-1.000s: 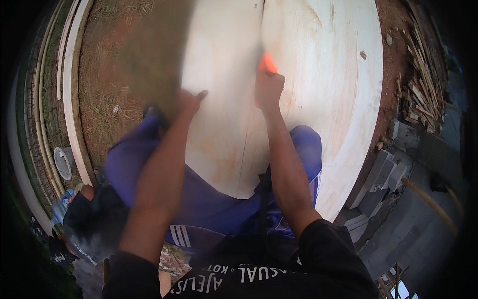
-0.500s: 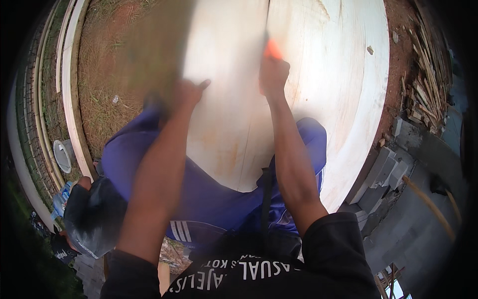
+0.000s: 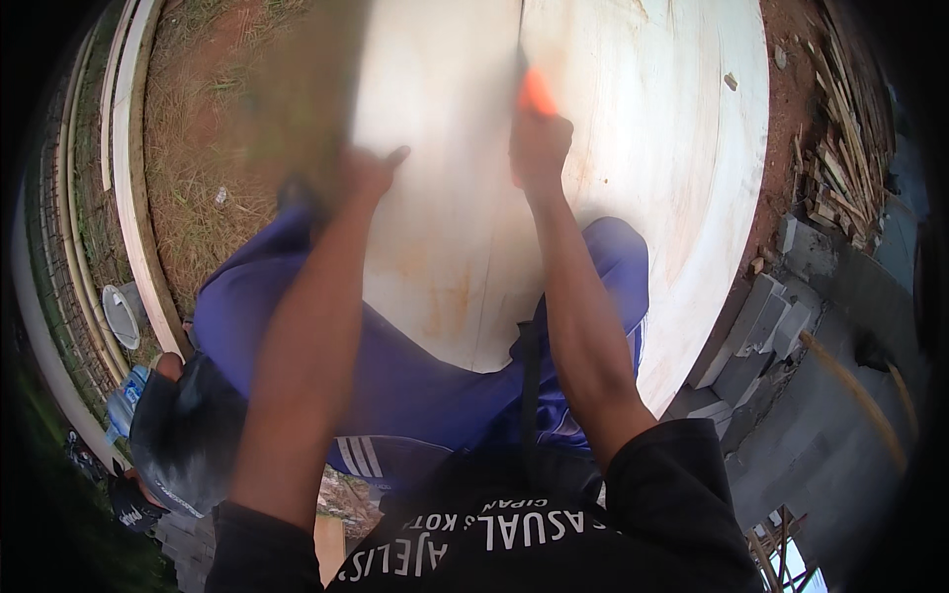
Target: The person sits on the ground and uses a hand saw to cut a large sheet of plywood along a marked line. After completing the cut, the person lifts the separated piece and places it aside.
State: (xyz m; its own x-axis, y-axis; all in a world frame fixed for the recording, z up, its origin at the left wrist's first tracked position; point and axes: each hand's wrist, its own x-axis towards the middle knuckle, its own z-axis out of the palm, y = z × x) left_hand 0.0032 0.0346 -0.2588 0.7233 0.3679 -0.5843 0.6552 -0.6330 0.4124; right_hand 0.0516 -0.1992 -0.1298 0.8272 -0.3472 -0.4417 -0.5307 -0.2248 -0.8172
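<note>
A large pale plywood sheet [image 3: 435,217] spreads out under and in front of me. My right hand [image 3: 541,148] is closed round the orange handle [image 3: 537,94] of what looks like a hand saw. Its blade is seen edge-on and blurred, in line with a dark cut that runs to the far edge. A faint line carries on from there toward my knees. On the sheet's left edge rests my left hand [image 3: 372,170], thumb stretched over the top face, the other fingers mostly hidden and blurred at the edge.
Dry grass and soil lie left of the sheet, with long timber [image 3: 129,188] beyond. A white bucket [image 3: 121,316] and a blue-tinted plastic bottle [image 3: 127,395] stand at the left. On the right are stacked wood strips [image 3: 845,178] and grey blocks [image 3: 746,326]. My legs [image 3: 267,287] straddle the sheet.
The whole view has shifted slightly. Both hands keep their places on the sheet and the saw handle, with motion blur around them.
</note>
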